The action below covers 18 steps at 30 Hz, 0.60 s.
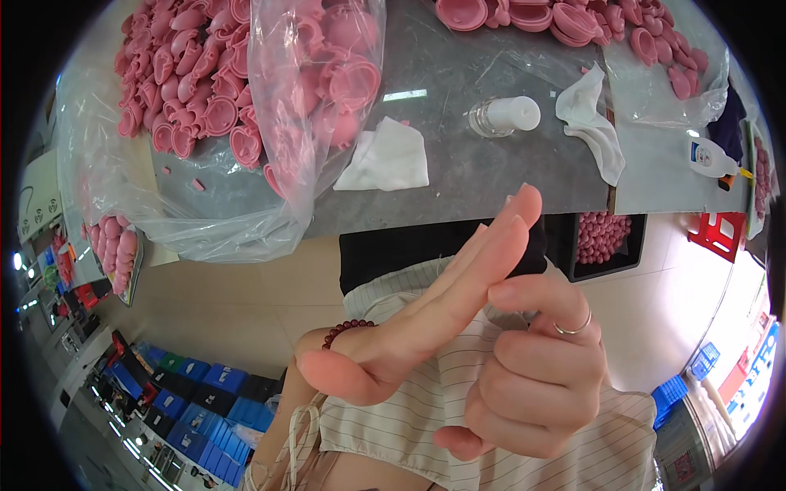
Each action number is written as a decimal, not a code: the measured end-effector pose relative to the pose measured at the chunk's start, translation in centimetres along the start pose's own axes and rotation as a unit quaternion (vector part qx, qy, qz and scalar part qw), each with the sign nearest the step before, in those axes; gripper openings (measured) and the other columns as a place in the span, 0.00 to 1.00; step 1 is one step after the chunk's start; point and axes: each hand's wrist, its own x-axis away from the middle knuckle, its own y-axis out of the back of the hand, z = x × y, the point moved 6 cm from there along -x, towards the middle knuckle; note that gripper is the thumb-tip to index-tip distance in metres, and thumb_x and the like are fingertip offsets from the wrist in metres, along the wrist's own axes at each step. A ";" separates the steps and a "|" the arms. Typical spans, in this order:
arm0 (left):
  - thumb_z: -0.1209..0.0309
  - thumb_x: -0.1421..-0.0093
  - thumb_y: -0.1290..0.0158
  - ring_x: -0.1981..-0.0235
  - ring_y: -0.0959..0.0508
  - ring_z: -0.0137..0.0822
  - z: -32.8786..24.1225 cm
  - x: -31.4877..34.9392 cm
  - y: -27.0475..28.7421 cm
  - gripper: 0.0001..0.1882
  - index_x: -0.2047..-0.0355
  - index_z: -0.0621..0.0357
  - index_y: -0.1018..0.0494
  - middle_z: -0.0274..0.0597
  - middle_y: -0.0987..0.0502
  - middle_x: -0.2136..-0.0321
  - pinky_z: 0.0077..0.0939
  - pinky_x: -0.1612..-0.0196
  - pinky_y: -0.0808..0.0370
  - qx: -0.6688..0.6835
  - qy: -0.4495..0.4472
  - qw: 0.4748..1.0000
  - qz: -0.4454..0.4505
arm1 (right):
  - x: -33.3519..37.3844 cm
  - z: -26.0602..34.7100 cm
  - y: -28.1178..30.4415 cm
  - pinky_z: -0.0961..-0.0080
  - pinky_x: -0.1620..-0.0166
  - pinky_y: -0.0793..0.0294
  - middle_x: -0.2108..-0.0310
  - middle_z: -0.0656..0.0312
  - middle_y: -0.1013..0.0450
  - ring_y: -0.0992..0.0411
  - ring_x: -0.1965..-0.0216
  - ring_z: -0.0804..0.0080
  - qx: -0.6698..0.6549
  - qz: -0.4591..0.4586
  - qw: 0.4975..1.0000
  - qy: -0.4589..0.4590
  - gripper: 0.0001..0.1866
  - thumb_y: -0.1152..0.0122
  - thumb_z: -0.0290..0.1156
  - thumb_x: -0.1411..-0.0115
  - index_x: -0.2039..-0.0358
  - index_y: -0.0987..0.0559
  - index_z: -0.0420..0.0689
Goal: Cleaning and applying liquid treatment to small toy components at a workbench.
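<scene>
In front of my body my left hand (442, 311) is held up flat, its fingers stretched out together and the thumb apart. It holds nothing, and a dark red bead bracelet (348, 330) circles the wrist. My right hand (536, 376) is closed beside it, with a ring (573, 326) on one finger. Its index fingertip meets or nearly meets the edge of the left hand, and no object shows in its curled fingers. Beyond the hands, a white folded cloth (387, 155) and a clear bottle with a white cap (503, 115) rest on the grey table (458, 190).
Pink cup-shaped parts (192, 69) are heaped at the far left beside a clear plastic bag (278, 106). More pink parts (573, 23) lie at the far edge. On the right are a crumpled white cloth (591, 123), a white squeeze bottle (709, 157) and, below the table, a black crate (634, 266).
</scene>
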 end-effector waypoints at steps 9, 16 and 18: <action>0.55 0.48 0.54 0.82 0.54 0.19 -0.1 0.6 2.4 0.44 0.43 0.60 0.68 0.24 0.52 0.80 0.08 0.83 0.49 0.120 0.002 0.992 0.035 | 0.5 0.2 -1.2 0.74 0.75 0.49 0.95 0.72 0.56 0.56 0.92 0.80 0.065 0.008 0.998 0.020 0.18 0.45 0.31 0.72 0.98 0.48 0.49; 0.60 0.44 0.64 0.68 0.53 0.20 -2.2 0.9 0.1 0.33 0.43 0.57 0.64 0.26 0.53 0.66 0.11 0.69 0.49 -0.273 0.053 0.960 -0.031 | 0.2 0.5 -1.2 0.76 0.73 0.39 0.95 0.71 0.56 0.55 0.91 0.79 0.101 -0.091 0.991 -0.001 0.16 0.47 0.18 0.68 0.98 0.43 0.44; 0.61 0.43 0.67 0.64 0.53 0.20 -1.6 1.2 0.1 0.30 0.43 0.56 0.63 0.27 0.53 0.62 0.13 0.65 0.49 -0.376 0.070 0.923 -0.049 | 0.0 0.4 -1.3 0.75 0.71 0.37 0.95 0.71 0.55 0.55 0.91 0.79 0.100 -0.076 0.992 -0.003 0.16 0.47 0.19 0.68 0.98 0.43 0.44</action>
